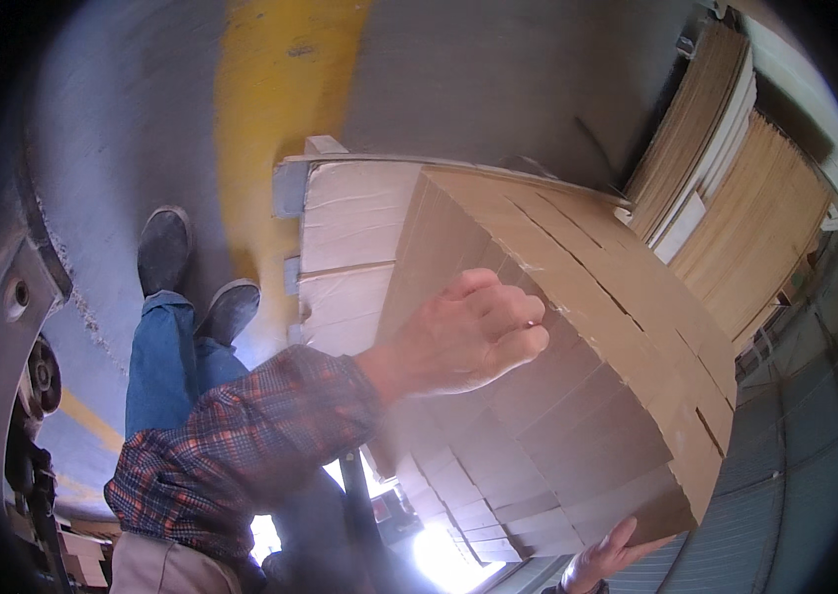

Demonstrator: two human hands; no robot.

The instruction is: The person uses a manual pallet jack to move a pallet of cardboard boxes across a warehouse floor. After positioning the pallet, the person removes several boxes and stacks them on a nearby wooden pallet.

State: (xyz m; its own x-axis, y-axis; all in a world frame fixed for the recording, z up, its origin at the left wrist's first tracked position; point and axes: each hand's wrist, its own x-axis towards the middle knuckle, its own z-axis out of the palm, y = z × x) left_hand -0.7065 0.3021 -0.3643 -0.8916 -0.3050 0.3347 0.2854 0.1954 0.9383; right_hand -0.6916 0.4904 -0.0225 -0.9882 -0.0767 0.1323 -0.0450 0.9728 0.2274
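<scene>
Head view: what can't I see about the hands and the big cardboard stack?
In the head view:
Left hand: its palm, turned away inside a fist.
Right hand: its forearm, cut off by the lower edge.
Cardboard stack: a patch behind the left hand; its far side, facing away.

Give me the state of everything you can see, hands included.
cardboard stack: layered, slits in its upper face
left hand: closed into a fist
right hand: open, at the stack's lower edge
background cardboard: piled in layers
shoes: on the floor
</scene>
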